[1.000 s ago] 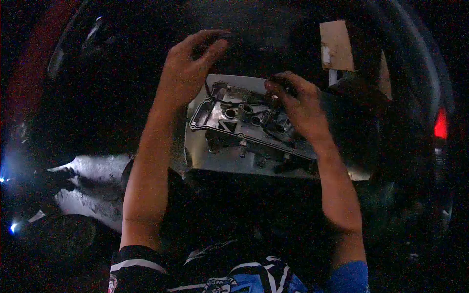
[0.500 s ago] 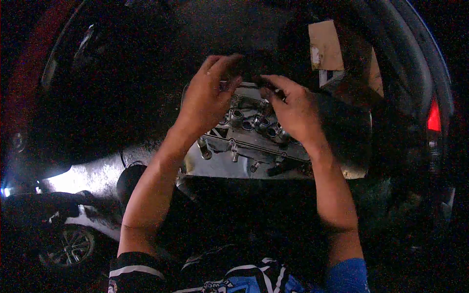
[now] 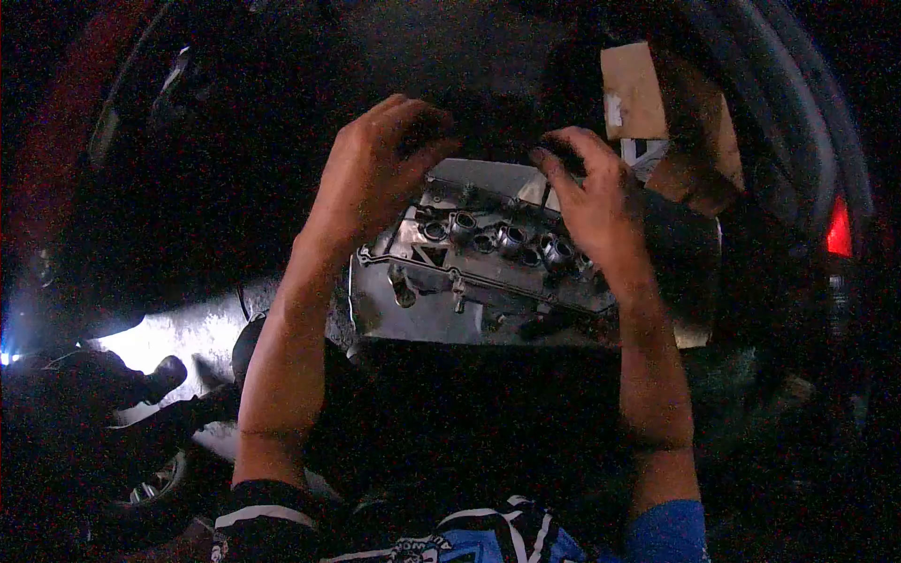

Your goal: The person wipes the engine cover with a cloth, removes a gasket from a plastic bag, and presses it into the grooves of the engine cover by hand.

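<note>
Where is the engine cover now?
Head view, centre: the engine cover lies on a metal sheet, just below and between the left hand and right hand, with cardboard beyond to its right.

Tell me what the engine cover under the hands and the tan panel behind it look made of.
Engine cover: cast metal, likely aluminium, bare silvery-grey; it glints along ribs and round bosses. Tan panel: probably cardboard, matte brown, flat, with a pale label patch.
</note>
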A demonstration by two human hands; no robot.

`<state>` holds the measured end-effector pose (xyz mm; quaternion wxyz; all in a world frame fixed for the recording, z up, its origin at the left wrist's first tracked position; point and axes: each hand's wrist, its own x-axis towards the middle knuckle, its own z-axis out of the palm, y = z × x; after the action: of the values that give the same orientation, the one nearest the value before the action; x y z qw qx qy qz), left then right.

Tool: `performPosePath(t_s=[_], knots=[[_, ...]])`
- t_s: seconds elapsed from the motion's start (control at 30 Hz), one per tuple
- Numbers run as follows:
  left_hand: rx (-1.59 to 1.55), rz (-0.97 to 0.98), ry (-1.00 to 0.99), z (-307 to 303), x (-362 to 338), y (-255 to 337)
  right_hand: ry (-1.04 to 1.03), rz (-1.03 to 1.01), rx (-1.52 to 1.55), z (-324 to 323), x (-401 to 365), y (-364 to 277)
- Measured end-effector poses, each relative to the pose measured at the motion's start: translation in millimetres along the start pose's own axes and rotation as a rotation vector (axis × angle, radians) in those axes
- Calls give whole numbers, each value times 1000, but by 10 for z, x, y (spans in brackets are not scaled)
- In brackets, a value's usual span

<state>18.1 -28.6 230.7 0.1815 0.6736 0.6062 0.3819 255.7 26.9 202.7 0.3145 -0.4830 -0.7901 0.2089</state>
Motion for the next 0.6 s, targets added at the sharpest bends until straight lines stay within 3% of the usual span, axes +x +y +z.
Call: performPosePath(t_s=[0.07,0.2,0.37,0.47,0.6], knots=[[-122,-111,-28,1,-40,20,-53,152,176,-93,-24,-155],[-240,-167,-157,-98,-81,200,50,8,121,-215,-72,-151],[-316,-71,-44,-216,138,255,10,18,328,-484,212,-357],[-383,-89,-32,-439,379,428,52,-234,160,-745,434,-470],[-469,-86,-56,-732,539,834,89,-187,358,-1258,531,-714]])
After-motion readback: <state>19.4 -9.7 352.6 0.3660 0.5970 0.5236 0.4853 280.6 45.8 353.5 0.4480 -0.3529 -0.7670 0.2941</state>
